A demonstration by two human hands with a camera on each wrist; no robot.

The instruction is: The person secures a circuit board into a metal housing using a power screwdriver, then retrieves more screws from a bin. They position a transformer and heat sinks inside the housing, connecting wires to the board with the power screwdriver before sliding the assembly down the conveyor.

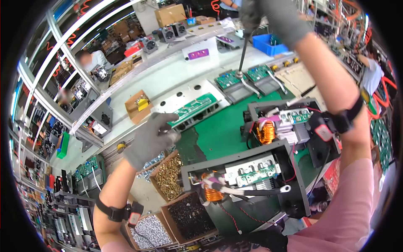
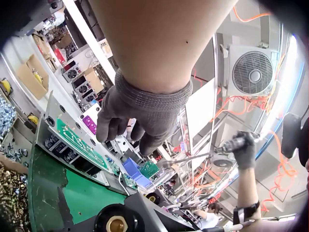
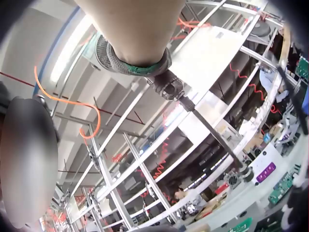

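In the head view my left hand (image 1: 147, 140), in a grey glove, is at the near left end of a long green circuit board (image 1: 195, 108) on a metal plate. Its fingers are loosely bent with nothing between them, as the left wrist view also shows. At the top, my gloved right hand (image 1: 268, 17) grips a power screwdriver (image 3: 169, 87) high up. The long shaft (image 1: 243, 54) points down, its tip overlapping the first of two small boards on grey heat sinks (image 1: 228, 80). A second small board (image 1: 258, 73) sits beside it.
Two black housings (image 1: 247, 172) with copper coils stand on the green mat (image 1: 222, 134). Boxes of brass screws (image 1: 168, 176), black screws (image 1: 189, 216) and silver screws (image 1: 151, 231) are at the near left. A cardboard box (image 1: 138, 107) and blue bin (image 1: 268, 45) are farther back.
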